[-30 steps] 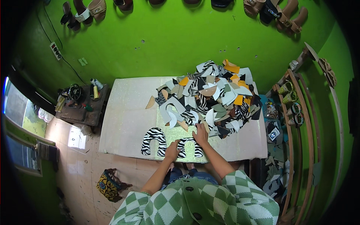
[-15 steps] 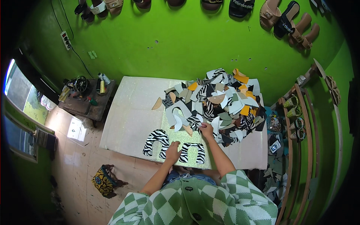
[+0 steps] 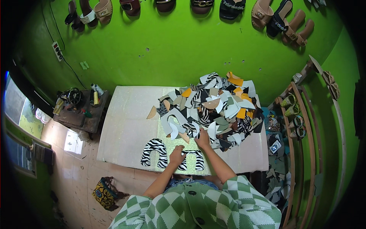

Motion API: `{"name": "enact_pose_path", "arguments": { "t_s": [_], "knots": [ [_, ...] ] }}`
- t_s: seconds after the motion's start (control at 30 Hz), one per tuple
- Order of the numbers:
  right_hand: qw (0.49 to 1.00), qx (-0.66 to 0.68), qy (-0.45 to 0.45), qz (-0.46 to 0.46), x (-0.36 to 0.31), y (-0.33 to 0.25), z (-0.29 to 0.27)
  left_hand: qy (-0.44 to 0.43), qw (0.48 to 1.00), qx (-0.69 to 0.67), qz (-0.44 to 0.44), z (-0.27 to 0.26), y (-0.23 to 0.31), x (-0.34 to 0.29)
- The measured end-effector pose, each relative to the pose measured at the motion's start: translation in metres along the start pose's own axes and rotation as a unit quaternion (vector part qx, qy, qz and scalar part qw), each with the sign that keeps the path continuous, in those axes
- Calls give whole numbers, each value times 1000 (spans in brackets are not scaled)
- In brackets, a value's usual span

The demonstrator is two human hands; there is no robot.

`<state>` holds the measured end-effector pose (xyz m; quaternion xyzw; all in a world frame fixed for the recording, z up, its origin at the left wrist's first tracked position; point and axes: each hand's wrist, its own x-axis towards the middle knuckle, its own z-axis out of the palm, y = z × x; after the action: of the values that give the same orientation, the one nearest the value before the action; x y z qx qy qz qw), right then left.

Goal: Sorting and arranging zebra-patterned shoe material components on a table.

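Two U-shaped zebra-print pieces lie near the front edge of the table. My left hand (image 3: 177, 155) rests between the left zebra-print piece (image 3: 154, 149) and the right zebra-print piece (image 3: 197, 158), covering part of the right one's left side. Its thumb and fingers look apart, with nothing visible between them. At the near edge of a heap of cut scraps (image 3: 228, 110), my right hand (image 3: 202, 139) has its fingers drawn together beside a zebra-print scrap (image 3: 189, 128); what they hold, if anything, is hidden. A tan scrap (image 3: 184, 137) and a white scrap (image 3: 174, 131) lie just left of it.
The pale table (image 3: 126, 126) stands against a green wall hung with sandals (image 3: 231, 9). To the left is a sewing machine (image 3: 73, 97) on a small wooden table, with thread spools beside it. A wooden rack (image 3: 301, 133) with shoes stands at the right; a patterned stool (image 3: 106, 194) is on the floor.
The whole view has shifted a little. Relative to the pieces, my left hand has moved slightly right, over the right zebra-print piece. My right hand remains at the heap's near edge.
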<state>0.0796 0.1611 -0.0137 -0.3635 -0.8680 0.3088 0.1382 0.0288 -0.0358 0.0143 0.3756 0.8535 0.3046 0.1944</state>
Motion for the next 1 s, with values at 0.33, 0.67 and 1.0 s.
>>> {"name": "enact_pose_path", "arguments": {
  "t_s": [0.33,0.67,1.0],
  "knots": [
    [998,17,-9,54,11,2,-3,-3,999,-32,-5,-4,-5,-1],
    [955,290,-61,14,-11,23,-36,-29,972,-230,-47,15,-29,22],
    [961,210,-75,-161,-64,6,-36,-131,828,-518,-170,18,-32,45]
  ]
}}
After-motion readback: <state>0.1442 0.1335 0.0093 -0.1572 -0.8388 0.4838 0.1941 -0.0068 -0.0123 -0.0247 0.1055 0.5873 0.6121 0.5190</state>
